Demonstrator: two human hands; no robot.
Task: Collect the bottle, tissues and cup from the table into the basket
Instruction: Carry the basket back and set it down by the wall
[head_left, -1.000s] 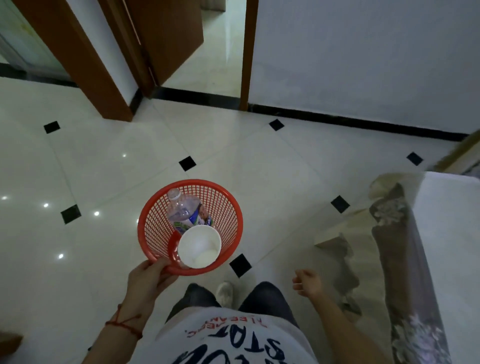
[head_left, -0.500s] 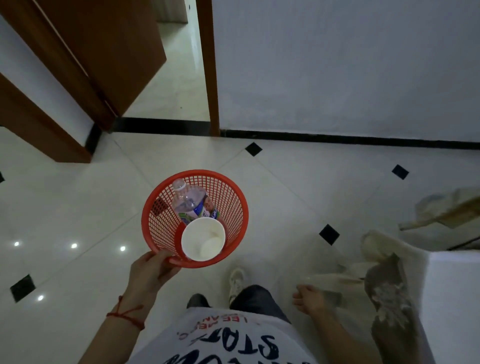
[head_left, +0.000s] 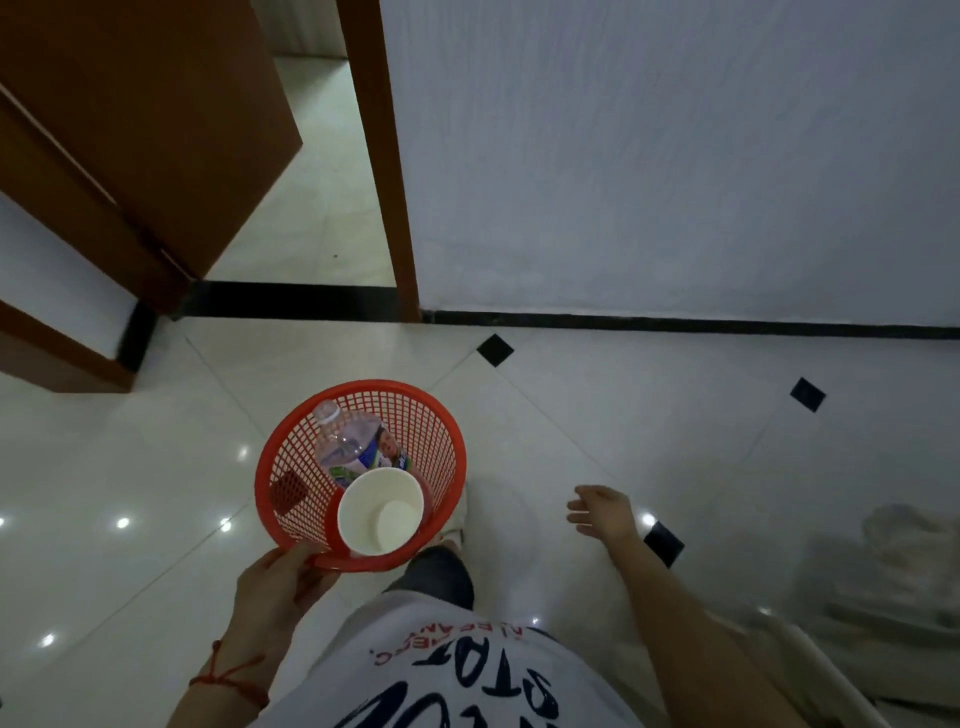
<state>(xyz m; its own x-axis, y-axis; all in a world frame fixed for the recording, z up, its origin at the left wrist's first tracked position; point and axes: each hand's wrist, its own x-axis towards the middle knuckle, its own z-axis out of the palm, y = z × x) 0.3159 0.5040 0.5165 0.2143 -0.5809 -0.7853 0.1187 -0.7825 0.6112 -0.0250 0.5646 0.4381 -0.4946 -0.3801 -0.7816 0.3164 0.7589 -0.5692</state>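
A red mesh basket (head_left: 441, 441) hangs above the tiled floor, and my left hand (head_left: 278, 584) grips its near rim. Inside it lies a clear plastic bottle (head_left: 353, 449) with a blue-and-green label, its cap toward the far rim. A white paper cup (head_left: 382, 512) rests against the near wall with its mouth facing up. No tissues show in the basket. My right hand (head_left: 600, 512) hangs free at my right side with its fingers loosely apart and nothing in it.
A brown open door (head_left: 156, 130) and a door frame post (head_left: 384, 166) lie ahead on the left. A white wall (head_left: 675, 156) with a black skirting runs across ahead. Blurred pale cloth (head_left: 904, 540) sits at the right edge. My foot (head_left: 457, 514) steps beside the basket.
The view has swung left and come closer to the wall and doorway. The covered table has slid out of view on the right. My right hand has swung forward and its fingers have loosened.
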